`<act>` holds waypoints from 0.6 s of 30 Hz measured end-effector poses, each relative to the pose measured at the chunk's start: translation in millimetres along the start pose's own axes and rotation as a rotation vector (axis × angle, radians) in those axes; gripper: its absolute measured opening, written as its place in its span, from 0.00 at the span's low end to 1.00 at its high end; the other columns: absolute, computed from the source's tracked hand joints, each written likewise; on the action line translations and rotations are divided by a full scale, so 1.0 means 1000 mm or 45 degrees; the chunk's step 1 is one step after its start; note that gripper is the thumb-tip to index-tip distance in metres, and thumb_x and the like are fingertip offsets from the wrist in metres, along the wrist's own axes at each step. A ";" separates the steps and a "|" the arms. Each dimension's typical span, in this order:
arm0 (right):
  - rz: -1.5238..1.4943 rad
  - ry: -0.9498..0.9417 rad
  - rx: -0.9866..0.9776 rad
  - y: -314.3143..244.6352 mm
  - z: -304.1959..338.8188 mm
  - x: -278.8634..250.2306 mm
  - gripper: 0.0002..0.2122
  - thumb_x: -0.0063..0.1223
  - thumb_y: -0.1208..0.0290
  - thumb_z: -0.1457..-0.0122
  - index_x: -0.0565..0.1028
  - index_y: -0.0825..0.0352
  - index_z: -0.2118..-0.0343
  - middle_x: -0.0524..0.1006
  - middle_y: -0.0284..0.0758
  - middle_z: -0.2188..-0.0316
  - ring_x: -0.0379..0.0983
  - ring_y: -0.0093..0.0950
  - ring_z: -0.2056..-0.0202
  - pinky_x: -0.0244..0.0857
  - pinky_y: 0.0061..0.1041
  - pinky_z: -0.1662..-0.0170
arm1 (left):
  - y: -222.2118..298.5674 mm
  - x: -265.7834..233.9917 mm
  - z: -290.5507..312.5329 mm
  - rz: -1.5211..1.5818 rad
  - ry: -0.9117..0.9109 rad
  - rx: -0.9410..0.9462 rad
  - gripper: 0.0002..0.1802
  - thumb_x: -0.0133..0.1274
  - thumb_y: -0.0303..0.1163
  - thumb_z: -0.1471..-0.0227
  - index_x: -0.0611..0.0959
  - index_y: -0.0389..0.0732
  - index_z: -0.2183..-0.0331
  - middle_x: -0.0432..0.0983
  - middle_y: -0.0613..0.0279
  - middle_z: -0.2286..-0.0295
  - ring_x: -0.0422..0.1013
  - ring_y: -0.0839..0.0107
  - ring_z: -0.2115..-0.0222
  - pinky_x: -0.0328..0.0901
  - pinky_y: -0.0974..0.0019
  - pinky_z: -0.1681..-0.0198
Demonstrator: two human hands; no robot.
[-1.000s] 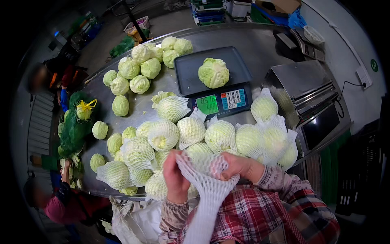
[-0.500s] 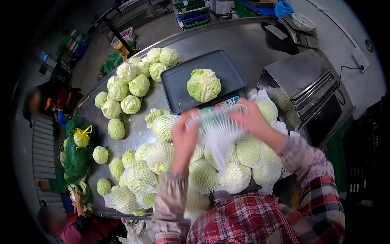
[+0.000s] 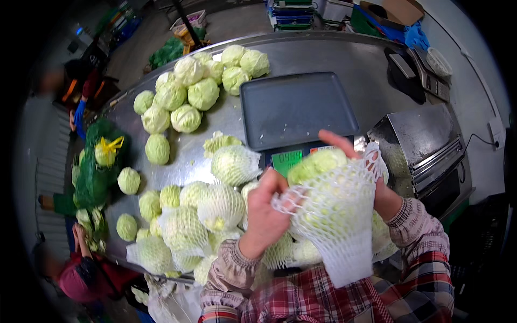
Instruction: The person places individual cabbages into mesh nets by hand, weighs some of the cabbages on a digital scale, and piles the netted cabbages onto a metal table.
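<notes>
A green cabbage (image 3: 318,165) sits partly inside a white foam net sleeve (image 3: 339,215) in front of me, its top still bare. My left hand (image 3: 267,212) is closed on the sleeve's left rim. On the other side, my right hand (image 3: 379,188) grips the right rim, its index finger stretched along the far side of the cabbage. Just beyond, the grey tray (image 3: 299,110) of the scale holds only small scraps. The scale's lit green display (image 3: 287,161) shows between my hands. Netted cabbages (image 3: 186,229) lie beneath and left of my arms.
Bare cabbages (image 3: 188,91) are heaped left of the tray. A metal box-like machine (image 3: 420,140) stands at the right, near a second scale (image 3: 431,81). At the left edge are a green mesh sack (image 3: 97,169) and two co-workers, one in a red sleeve (image 3: 81,280).
The cabbage has left the scale tray and is now partly in the net sleeve. My hands have drawn nearer with it, and the view has shifted.
</notes>
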State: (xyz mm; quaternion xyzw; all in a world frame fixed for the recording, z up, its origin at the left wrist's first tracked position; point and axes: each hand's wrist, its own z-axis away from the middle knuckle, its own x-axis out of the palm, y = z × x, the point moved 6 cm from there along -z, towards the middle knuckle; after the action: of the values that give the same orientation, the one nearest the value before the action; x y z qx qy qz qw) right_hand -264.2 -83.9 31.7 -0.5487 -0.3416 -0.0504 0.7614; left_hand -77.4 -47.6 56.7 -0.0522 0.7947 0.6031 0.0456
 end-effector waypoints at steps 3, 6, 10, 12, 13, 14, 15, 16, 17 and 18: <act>-0.498 0.173 0.465 0.072 0.059 -0.024 0.24 0.46 0.55 0.43 0.65 0.64 0.47 0.72 0.36 0.54 0.71 0.28 0.55 0.65 0.30 0.52 | -0.012 -0.005 0.027 0.246 -0.132 -0.588 0.09 0.54 0.26 0.55 0.71 0.40 0.81 0.67 0.72 0.82 0.61 0.86 0.79 0.56 0.78 0.76; -0.283 0.216 0.494 0.109 0.100 0.016 0.22 0.44 0.55 0.42 0.66 0.63 0.48 0.72 0.36 0.53 0.70 0.29 0.54 0.65 0.31 0.51 | -0.029 -0.011 0.055 0.635 -0.066 -0.881 0.07 0.53 0.27 0.55 0.74 0.40 0.81 0.68 0.72 0.82 0.62 0.86 0.80 0.56 0.79 0.76; -0.492 0.197 0.544 0.134 0.104 0.048 0.21 0.43 0.56 0.41 0.66 0.63 0.48 0.72 0.35 0.52 0.70 0.29 0.54 0.65 0.31 0.51 | -0.068 -0.018 0.089 0.848 0.083 -0.938 0.03 0.54 0.25 0.55 0.78 0.38 0.77 0.73 0.70 0.79 0.66 0.84 0.81 0.58 0.79 0.77; -0.452 0.146 0.546 0.138 0.103 0.055 0.22 0.43 0.57 0.41 0.65 0.65 0.48 0.71 0.36 0.53 0.70 0.29 0.53 0.64 0.30 0.50 | -0.080 -0.032 0.105 0.935 0.259 -1.002 0.04 0.55 0.25 0.55 0.77 0.38 0.78 0.72 0.71 0.80 0.65 0.84 0.81 0.58 0.79 0.78; -0.392 0.125 0.548 0.138 0.105 0.059 0.22 0.43 0.58 0.42 0.64 0.65 0.47 0.71 0.36 0.53 0.69 0.29 0.53 0.63 0.30 0.49 | -0.074 -0.037 0.106 0.918 0.291 -0.946 0.05 0.55 0.26 0.54 0.76 0.39 0.79 0.72 0.72 0.81 0.64 0.85 0.82 0.57 0.79 0.78; -0.332 0.102 0.551 0.140 0.105 0.062 0.22 0.44 0.59 0.42 0.64 0.66 0.47 0.71 0.36 0.53 0.69 0.29 0.53 0.63 0.30 0.49 | -0.065 -0.043 0.104 0.899 0.324 -0.889 0.07 0.55 0.26 0.53 0.76 0.39 0.79 0.71 0.72 0.81 0.63 0.86 0.82 0.56 0.79 0.79; -0.267 0.019 0.503 0.139 0.103 0.068 0.22 0.45 0.61 0.42 0.64 0.67 0.47 0.71 0.36 0.53 0.69 0.29 0.52 0.62 0.29 0.48 | -0.055 -0.050 0.102 0.879 0.359 -0.834 0.08 0.55 0.27 0.52 0.75 0.40 0.80 0.70 0.73 0.82 0.62 0.86 0.82 0.56 0.79 0.79; -0.200 -0.071 0.456 0.138 0.100 0.073 0.22 0.45 0.63 0.43 0.64 0.67 0.47 0.71 0.36 0.53 0.69 0.29 0.52 0.61 0.28 0.47 | -0.041 -0.058 0.100 0.785 0.405 -0.692 0.10 0.55 0.28 0.51 0.74 0.40 0.81 0.69 0.73 0.82 0.61 0.87 0.82 0.55 0.79 0.79; -0.135 -0.161 0.408 0.136 0.096 0.078 0.22 0.46 0.66 0.44 0.63 0.68 0.47 0.71 0.36 0.53 0.68 0.28 0.52 0.60 0.28 0.47 | -0.026 -0.065 0.097 0.687 0.449 -0.553 0.11 0.55 0.28 0.50 0.73 0.40 0.81 0.69 0.74 0.83 0.60 0.88 0.83 0.54 0.79 0.80; -0.074 -0.167 0.376 0.136 0.090 0.080 0.22 0.47 0.68 0.45 0.63 0.69 0.47 0.71 0.36 0.53 0.68 0.28 0.52 0.60 0.27 0.47 | -0.015 -0.071 0.096 0.585 0.490 -0.417 0.12 0.55 0.29 0.49 0.72 0.41 0.82 0.68 0.75 0.83 0.59 0.88 0.83 0.53 0.79 0.80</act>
State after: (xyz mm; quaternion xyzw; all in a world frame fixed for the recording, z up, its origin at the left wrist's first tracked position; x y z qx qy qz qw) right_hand -183.4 71.5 -16.1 -0.4229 -0.4101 0.0144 0.8079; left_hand -3.9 43.2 25.8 0.0087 0.6724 0.6963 -0.2511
